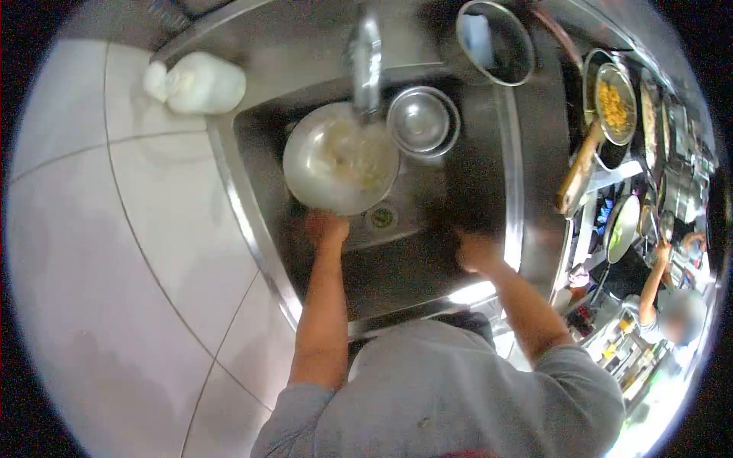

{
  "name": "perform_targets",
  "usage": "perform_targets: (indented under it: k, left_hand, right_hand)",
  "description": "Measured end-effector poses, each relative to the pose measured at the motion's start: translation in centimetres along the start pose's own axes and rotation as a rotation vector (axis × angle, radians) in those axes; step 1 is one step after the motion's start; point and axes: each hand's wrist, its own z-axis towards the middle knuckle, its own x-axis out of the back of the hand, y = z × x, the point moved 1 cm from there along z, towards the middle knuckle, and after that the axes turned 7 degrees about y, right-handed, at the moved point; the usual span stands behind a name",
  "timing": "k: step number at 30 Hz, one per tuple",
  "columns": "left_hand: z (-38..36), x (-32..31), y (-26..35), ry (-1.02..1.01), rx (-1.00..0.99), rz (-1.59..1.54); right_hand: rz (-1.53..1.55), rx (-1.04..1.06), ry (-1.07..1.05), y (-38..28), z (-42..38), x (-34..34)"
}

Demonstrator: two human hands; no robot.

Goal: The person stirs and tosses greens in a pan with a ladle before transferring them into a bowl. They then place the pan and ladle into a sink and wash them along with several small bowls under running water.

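Observation:
A large pale metal bowl (305, 164) sits in the sink under the faucet (368, 69), with cloudy, blurred contents inside. My left hand (327, 228) is closed at the bowl's near rim. To the right, my right hand (477, 252) hangs over the sink's near right part, touching nothing that I can see; its fingers are blurred and dark. Smaller round metal bowls (424, 126) stand one inside another beside the large one. The drain (381, 217), with greenish bits in it, lies just below the large bowl.
A white bottle (205, 82) lies at the upper left. An oval-looking rimmed container (496, 43) is at the upper right. Further right are a strainer with yellow food (613, 104), a pan (624, 229) and another person (653, 282) at work. The sink's metal edge (248, 217) runs around the basin.

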Motion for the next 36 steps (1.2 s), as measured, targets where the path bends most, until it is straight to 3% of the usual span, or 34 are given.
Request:
perform_targets:
  k: [3, 5, 7, 9, 10, 11, 12, 14, 15, 16, 18, 19, 22, 24, 25, 26, 28, 29, 31, 32, 33, 35, 36]
  left_hand:
    - [4.9, 6.5, 12.9, -0.056, -0.225, -0.023]
    - [9.9, 6.8, 19.5, -0.14, -0.296, -0.345]
    - [13.5, 5.6, 24.4, -0.083, -0.417, -0.42]
    - [17.2, 2.5, 27.0, -0.139, -0.429, -0.382]
    - [18.0, 1.0, 27.4, -0.197, -0.435, -0.345]
    - [17.2, 4.1, 29.7, -0.397, -0.339, -0.346]
    - [17.6, 2.8, 29.8, -0.401, -0.336, -0.336]
    - [20.2, -1.2, 28.9, -0.337, -0.304, -0.279]
    - [22.2, -4.1, 27.6, -0.207, -0.383, -0.275]
    - [22.4, -3.1, 28.1, -0.202, -0.387, -0.262]
    - [20.9, -0.2, 29.5, -0.347, -0.321, -0.246]
    - [20.7, 0.4, 29.7, -0.358, -0.299, -0.264]
    - [21.7, -2.4, 27.9, -0.341, -0.364, -0.39]
    - [20.5, -2.0, 27.0, -0.293, -0.353, -0.33]
    - [19.6, -2.1, 26.4, -0.208, -0.379, -0.379]
    - [18.9, -2.5, 25.7, -0.121, -0.404, -0.428]
    - [15.9, 1.7, 25.7, -0.072, -0.405, -0.351]
    - [13.5, 5.2, 26.0, -0.121, -0.288, -0.4]
    - [12.2, 6.0, 23.1, -0.234, -0.161, -0.493]
    - [11.0, 6.9, 21.6, -0.153, -0.076, -0.464]
    - [9.6, 7.8, 20.1, -0.074, 0.004, -0.433]
    - [10.1, 7.6, 14.8, -0.201, -0.046, -0.405]
    - [10.4, 7.5, 12.5, -0.157, -0.012, -0.41]
  right_hand:
    - [-0.048, 0.095, 0.018, 3.2, 5.1, -11.3]
    - [-0.082, -0.041, -0.232, 1.3, 9.1, -9.6]
    - [0.197, -0.061, 0.188, -1.0, 8.9, -2.0]
    - [0.869, -0.115, 0.471, -1.2, 14.0, 0.4]
    - [1.434, -0.051, 0.424, -1.5, 17.1, 1.4]
    - [1.996, 0.024, 0.346, -1.4, 20.0, 2.3]
    - [2.004, 0.02, 0.338, -1.3, 22.2, 2.6]
    - [2.323, -0.129, 0.315, -1.5, 25.8, 3.2]
    - [2.514, 0.281, 0.299, -1.5, 26.7, 3.5]
    - [2.526, 0.289, 0.295, -1.4, 27.2, 3.3]
    - [2.486, 0.041, 0.237, -0.9, 27.7, 2.7]
    - [2.504, 0.029, 0.206, -0.7, 28.6, 2.6]
    - [2.473, -0.012, 0.29, -0.7, 26.0, 3.9]
    - [2.306, 0.133, 0.392, 0.5, 27.1, 1.2]
    - [2.161, 0.257, 0.496, 3.8, 35.8, -6.8]
    - [2.23, -0.092, 0.343, 0.0, 24.0, 3.2]
    - [2.052, -0.374, 0.323, -0.6, 20.8, 4.6]
    - [2.18, -0.023, 0.416, -0.8, 20.4, 3.3]
    - [2.087, -0.092, 0.424, -3.6, 15.4, 6.4]
    - [1.993, -0.156, 0.439, -5.3, 13.5, 7.9]
    - [1.84, -0.089, 0.562, -6.6, 13.0, 8.0]
    - [1.828, -0.081, 0.415, -9.4, 13.2, 7.9]
    - [1.871, -0.074, 0.37, -11.1, 14.4, 6.8]
